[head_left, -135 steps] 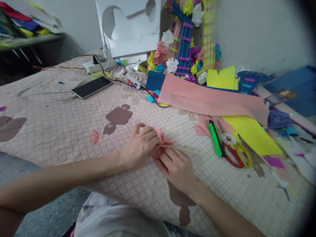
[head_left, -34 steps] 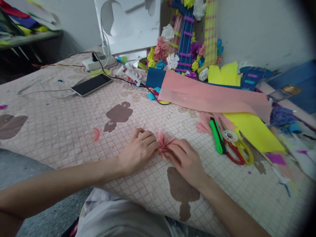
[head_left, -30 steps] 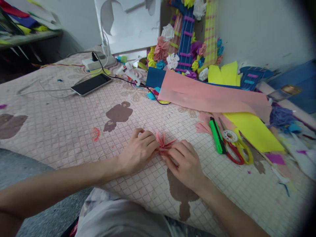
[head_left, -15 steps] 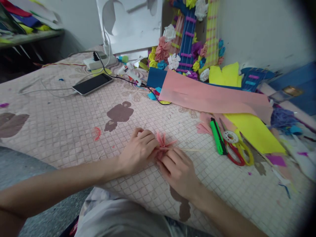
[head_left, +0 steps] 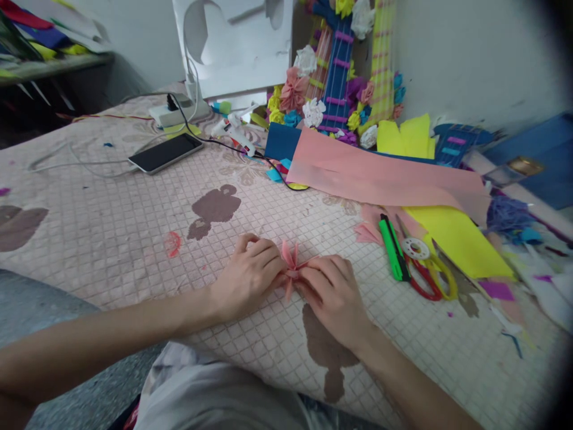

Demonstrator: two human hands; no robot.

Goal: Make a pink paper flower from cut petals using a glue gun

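A small pink paper flower (head_left: 292,272) with narrow pointed petals is held between my two hands, low over the table's near side. My left hand (head_left: 253,272) pinches it from the left, fingers bent and pressed together. From the right, my right hand (head_left: 330,295) closes its thumb and fingers on the flower's other side. Some petals stick up between the hands and one points down toward me. The fingertips hide part of the flower's middle.
To the right lie a green utility knife (head_left: 394,248) and red-and-yellow scissors (head_left: 430,269). Behind them are pink paper (head_left: 380,170) and yellow paper (head_left: 465,245). A phone (head_left: 165,153), glue gun (head_left: 235,134) and power strip (head_left: 176,110) sit farther back, with cords. Paper-flowered guitar shapes (head_left: 338,71) stand by the wall.
The flower has turned between my fingers, so a petal now points down. My right hand has shifted slightly, and the thin pale stick beside it no longer shows.
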